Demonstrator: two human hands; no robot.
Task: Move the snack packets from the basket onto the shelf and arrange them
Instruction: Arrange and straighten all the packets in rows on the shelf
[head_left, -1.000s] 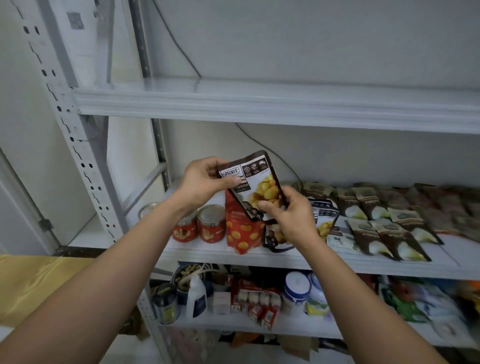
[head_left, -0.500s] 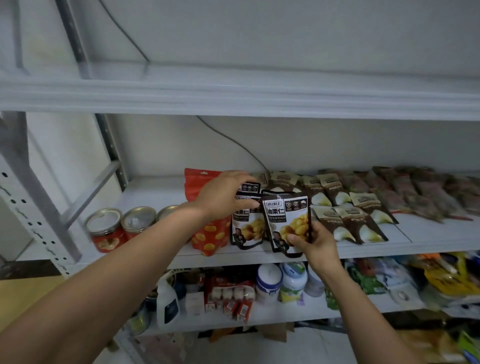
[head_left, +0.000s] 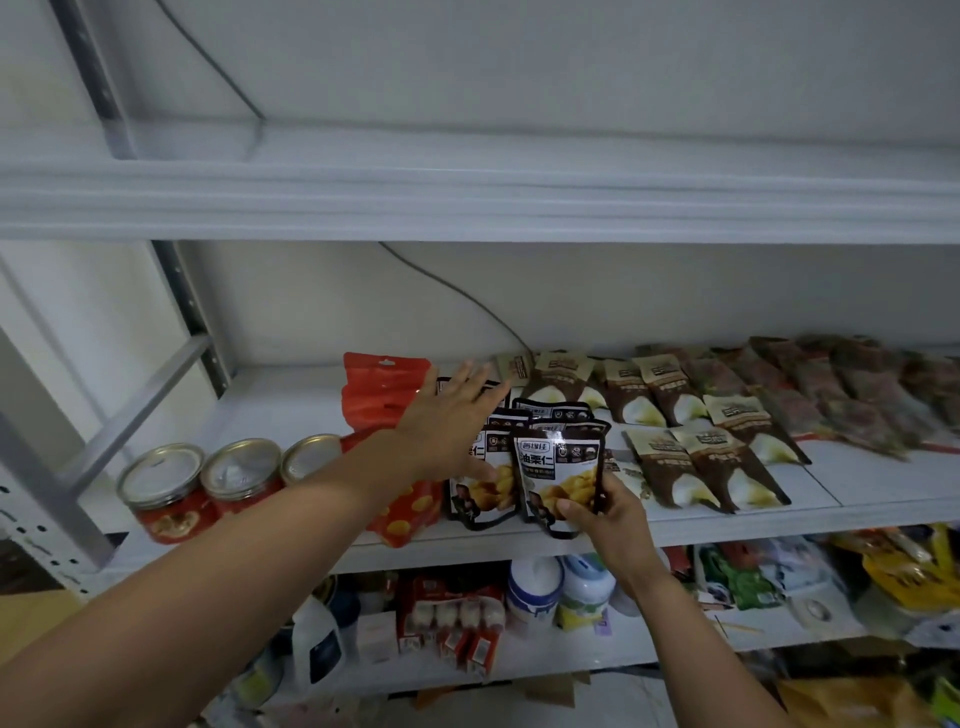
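head view: right hand (head_left: 605, 519) pinches the lower corner of a glossy black chestnut snack packet (head_left: 558, 467), upright at the front of the white metal shelf (head_left: 857, 483), just beside its twin (head_left: 480, 486). left hand (head_left: 452, 421), fingers straight and holding nothing, lies over the row behind. best seated flush, label forward, that palm bracing its neighbours; basket out of view.

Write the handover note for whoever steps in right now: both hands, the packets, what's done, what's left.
Left hand: open, fingers spread over the black packet row.
Right hand: pinches the front black packet by its lower corner, upright at the shelf edge.
Done: several packets stand in line.
To do: release, straighten it; basket is out of view.
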